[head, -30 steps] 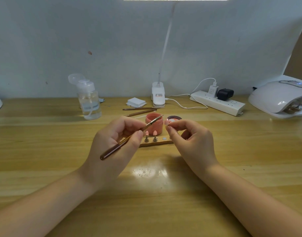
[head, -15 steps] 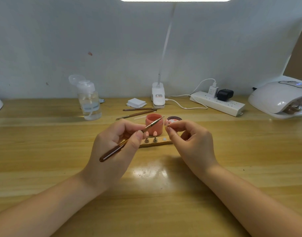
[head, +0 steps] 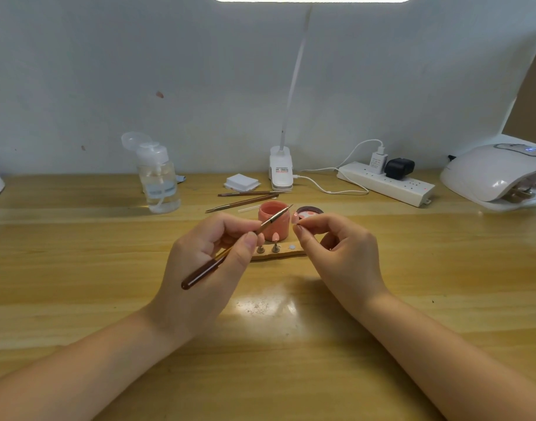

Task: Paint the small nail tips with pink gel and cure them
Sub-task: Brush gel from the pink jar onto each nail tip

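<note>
Left hand [head: 206, 262] pinches a brown-handled gel brush [head: 230, 253], tip angled up toward the right hand [head: 336, 253] and crossing in front of the pink gel jar [head: 274, 220]. Right hand pinches a small nail tip [head: 295, 219] between thumb and forefinger, other fingers curled. Between the hands on the bench [head: 412, 268]: wooden holder strip [head: 279, 255] with one pink tip [head: 275, 237] on a stand. Jar lid [head: 310, 211] just beyond right hand. Curing lamp [head: 497, 174] far to its right.

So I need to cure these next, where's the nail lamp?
The white nail lamp sits at the far right of the desk, just right of the power strip.
</note>
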Demonstrator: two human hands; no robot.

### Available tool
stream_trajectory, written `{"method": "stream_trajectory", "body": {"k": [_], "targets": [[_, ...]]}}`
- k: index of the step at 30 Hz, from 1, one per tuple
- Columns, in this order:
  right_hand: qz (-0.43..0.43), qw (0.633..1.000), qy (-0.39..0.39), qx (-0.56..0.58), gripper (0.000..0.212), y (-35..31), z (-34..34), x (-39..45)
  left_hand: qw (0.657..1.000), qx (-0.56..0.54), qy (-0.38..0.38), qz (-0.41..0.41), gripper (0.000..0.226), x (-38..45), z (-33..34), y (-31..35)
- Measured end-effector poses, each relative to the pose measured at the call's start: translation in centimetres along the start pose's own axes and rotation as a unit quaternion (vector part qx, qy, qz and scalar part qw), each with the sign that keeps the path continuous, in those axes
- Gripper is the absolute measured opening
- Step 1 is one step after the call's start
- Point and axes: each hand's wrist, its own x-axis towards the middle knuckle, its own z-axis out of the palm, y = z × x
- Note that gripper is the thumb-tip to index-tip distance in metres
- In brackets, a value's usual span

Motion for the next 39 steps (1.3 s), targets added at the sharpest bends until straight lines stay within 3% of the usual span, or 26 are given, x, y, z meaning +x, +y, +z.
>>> {"method": "stream_trajectory", "body": {"k": [28, 39], "targets": [[-0.018, 0.999, 0.013, -0.049, 0.009, 0.25, 0.02, 0.06, 0.996, 0.066, -0.005, 0.052, 0.019, -0.14, -0.02, 0.23], [0.000, 1.000, 0.004, -0.024, 0.014, 0.29, 0.07, 0.09, 0.998, 0.055, 0.002, 0.028, 0.020, -0.09, 0.01, 0.29]]}}
